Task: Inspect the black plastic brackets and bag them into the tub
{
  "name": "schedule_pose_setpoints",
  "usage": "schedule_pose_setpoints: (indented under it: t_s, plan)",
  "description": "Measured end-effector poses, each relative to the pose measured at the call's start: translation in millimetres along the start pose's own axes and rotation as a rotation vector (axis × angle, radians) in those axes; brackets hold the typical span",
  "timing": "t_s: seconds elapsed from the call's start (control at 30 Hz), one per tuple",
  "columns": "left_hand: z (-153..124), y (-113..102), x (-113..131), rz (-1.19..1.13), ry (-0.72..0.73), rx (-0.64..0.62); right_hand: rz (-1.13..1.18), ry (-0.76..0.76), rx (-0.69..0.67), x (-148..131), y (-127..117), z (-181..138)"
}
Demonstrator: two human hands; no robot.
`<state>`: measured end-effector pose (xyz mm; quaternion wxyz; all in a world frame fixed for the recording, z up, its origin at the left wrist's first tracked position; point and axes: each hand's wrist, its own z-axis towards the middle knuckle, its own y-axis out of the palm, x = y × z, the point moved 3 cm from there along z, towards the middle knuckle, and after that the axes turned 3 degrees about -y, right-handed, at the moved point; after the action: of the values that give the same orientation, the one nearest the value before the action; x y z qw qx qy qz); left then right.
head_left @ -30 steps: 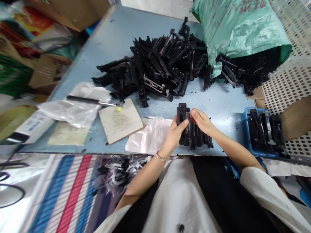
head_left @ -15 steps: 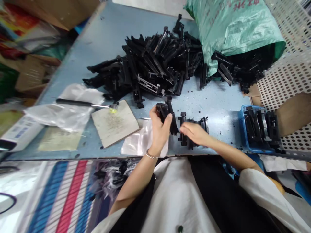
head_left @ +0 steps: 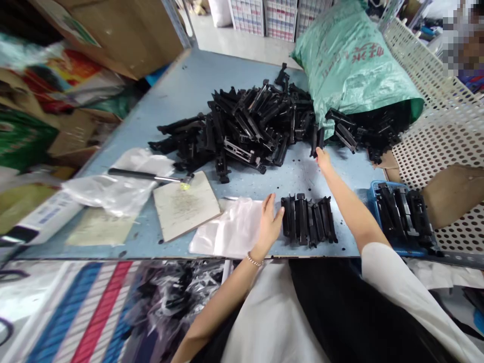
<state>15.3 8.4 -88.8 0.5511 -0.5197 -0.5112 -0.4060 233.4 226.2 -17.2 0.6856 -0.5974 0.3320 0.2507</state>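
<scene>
My left hand (head_left: 269,223) lies open and flat on the blue table (head_left: 181,96), its fingers against the left end of a short row of black plastic parts (head_left: 309,221) standing near the front edge. My right hand (head_left: 322,157) is stretched far forward and its fingers close on a black plastic part (head_left: 316,139) at the right edge of the big pile of black parts (head_left: 245,123). More of these parts spill from the mouth of a green sack (head_left: 350,70) just right of that hand.
A small hammer (head_left: 151,176) rests across a clear bag and a grey board (head_left: 186,204). A clear plastic sheet (head_left: 230,229) lies under my left wrist. A blue tray (head_left: 401,214) of black parts sits at the right, by a perforated white basket (head_left: 446,126). Cardboard boxes stand at the left.
My left hand has set its black part down with the row and opened flat beside it. My right hand has left the row and reached forward to the pile's right edge.
</scene>
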Motion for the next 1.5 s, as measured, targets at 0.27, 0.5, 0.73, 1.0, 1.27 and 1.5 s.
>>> schedule_pose_setpoints:
  t_s: [0.27,0.5,0.73,1.0,1.27,1.5]
  plan:
    - [37,14,72,-0.55,-0.104,-0.06,-0.117,-0.53,-0.09,-31,-8,-182]
    - [6,12,89,-0.712,-0.34,-0.317,-0.173,-0.794,-0.082,-56,-41,-173]
    - [-14,6,83,-0.578,-0.281,-0.228,0.141,-0.519,-0.285,-70,-10,-163]
    - [-1,-20,85,-0.786,-0.447,-0.183,-0.084,-0.848,-0.525,-67,4,-229]
    - [-36,-20,90,-0.562,-0.066,-0.085,0.313,-0.245,-0.719,-52,0,-275]
    - [-10,-9,7,-0.602,-0.616,-0.068,-0.468,-0.414,-0.211,22,-25,-241]
